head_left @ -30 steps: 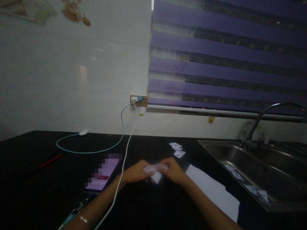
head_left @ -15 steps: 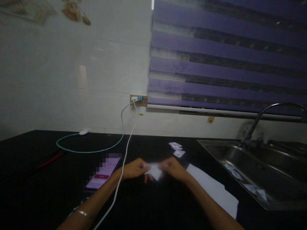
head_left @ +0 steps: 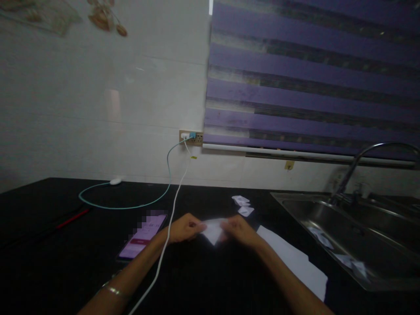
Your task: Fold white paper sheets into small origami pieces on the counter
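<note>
A small piece of folded white paper [head_left: 214, 230], roughly triangular with its tip toward me, is held between both hands above the dark counter. My left hand [head_left: 186, 228] pinches its left corner between thumb and fingers. On the opposite side, my right hand [head_left: 240, 230] grips the right corner, its fingers partly behind the sheet. Glare and blur hide the finer creases. Beyond my right hand lie small folded paper pieces [head_left: 245, 211]. White paper sheets [head_left: 292, 260] rest partly behind my right forearm.
A lit phone [head_left: 144, 236] lies left of my left hand. A white cable [head_left: 172, 210] crosses my left forearm, rising to the wall socket [head_left: 199, 138]. At the right is a steel sink [head_left: 328, 223] with a faucet [head_left: 352, 168]; folded papers [head_left: 321, 238] lie along its near-left edge.
The fingers of my left hand that showed beneath the paper are now drawn in. The paper looks flatter and wider between my hands. The view has shifted slightly.
</note>
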`<state>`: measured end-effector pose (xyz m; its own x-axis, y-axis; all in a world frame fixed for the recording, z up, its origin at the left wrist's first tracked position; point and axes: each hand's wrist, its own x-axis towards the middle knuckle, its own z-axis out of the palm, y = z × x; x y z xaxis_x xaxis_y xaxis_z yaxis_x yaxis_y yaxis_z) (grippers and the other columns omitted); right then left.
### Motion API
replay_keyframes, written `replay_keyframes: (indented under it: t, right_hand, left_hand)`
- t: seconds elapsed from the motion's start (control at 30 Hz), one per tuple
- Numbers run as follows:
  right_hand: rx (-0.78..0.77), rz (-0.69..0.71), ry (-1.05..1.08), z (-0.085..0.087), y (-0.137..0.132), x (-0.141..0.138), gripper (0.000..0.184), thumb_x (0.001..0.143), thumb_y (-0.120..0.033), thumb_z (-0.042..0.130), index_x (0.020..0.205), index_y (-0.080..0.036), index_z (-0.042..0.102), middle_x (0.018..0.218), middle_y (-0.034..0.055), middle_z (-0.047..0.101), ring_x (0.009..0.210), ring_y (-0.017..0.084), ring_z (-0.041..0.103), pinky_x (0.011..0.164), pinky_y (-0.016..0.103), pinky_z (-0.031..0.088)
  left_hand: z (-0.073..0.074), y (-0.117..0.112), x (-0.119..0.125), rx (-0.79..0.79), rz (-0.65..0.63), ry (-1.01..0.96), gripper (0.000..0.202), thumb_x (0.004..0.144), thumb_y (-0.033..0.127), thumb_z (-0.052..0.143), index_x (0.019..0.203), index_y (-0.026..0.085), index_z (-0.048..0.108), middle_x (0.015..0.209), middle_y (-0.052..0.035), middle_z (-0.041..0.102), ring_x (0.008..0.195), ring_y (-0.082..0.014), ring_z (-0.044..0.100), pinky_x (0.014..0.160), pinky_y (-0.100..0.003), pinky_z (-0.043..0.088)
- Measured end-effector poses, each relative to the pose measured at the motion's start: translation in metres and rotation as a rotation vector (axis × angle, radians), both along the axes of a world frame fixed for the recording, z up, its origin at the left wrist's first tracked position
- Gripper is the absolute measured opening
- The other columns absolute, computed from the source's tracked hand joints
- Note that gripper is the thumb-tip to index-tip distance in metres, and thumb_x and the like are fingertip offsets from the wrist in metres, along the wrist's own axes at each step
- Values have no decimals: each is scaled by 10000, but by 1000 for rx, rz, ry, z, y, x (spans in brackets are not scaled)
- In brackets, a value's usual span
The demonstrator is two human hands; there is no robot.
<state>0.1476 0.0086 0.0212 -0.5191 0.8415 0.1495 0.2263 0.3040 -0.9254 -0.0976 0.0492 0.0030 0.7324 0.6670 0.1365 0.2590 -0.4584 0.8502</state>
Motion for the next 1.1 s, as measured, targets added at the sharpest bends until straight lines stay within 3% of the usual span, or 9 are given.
replay_keyframes:
  t: [0.13,0.27,0.37,0.47,0.6,0.77,0.9,1.1]
  right_hand:
    - [185,-123,-133,-4,3,1,512,869,-556,465,707,-117,671,647,33,636,584,137,561,568,239,418]
    - [337,-244,-241,-5,5,1,493,894,-511,448,649,-133,650,588,6,579,536,123,500,497,221,343]
    - [258,-279,-181,-6,5,-2,503,894,-529,429,707,-131,672,482,-14,527,435,106,475,431,206,317]
    - [80,-297,-68,-9,6,-7,488,863,-549,469,935,-119,688,433,-26,532,356,102,477,375,192,325]
    - [-128,-359,199,-10,6,-13,502,776,-496,622,1118,-130,627,680,50,685,508,140,629,447,230,476]
    - [-204,-386,377,-5,3,-16,490,660,-443,756,1034,-140,665,894,113,715,729,207,692,579,313,567]
    - [-215,-398,430,-4,2,-19,466,619,-432,794,952,-126,681,851,102,715,783,227,696,668,342,583]
    - [-200,-409,444,-10,7,-20,428,627,-447,786,878,-114,691,806,92,709,746,204,695,685,329,585]
  left_hand:
    - [-2,5,-1,41,105,-23,538,816,563,536,536,107,590,422,53,392,379,-49,316,388,-177,184]
    - [2,2,4,-63,136,-72,503,829,560,526,786,92,705,417,23,498,353,-65,399,373,-167,244]
    - [5,-2,10,-129,142,-155,527,814,562,547,938,76,711,592,-74,670,359,-73,455,357,-168,279]
    - [5,-5,14,-193,179,-230,527,788,545,591,1057,102,687,833,-140,720,494,-127,606,378,-168,315]
    - [2,-4,17,-270,266,-302,520,769,507,632,1144,148,640,1042,-161,689,774,-226,695,394,-150,290]
    - [-5,1,19,-255,347,-393,516,740,483,673,1106,119,656,983,-160,706,741,-206,681,440,-179,373]
    - [-6,2,20,-197,364,-393,489,722,450,703,1074,111,682,862,-119,724,577,-135,607,474,-206,419]
    - [2,-4,22,-196,382,-423,435,715,401,715,1058,134,698,940,-110,716,638,-140,610,525,-218,457]
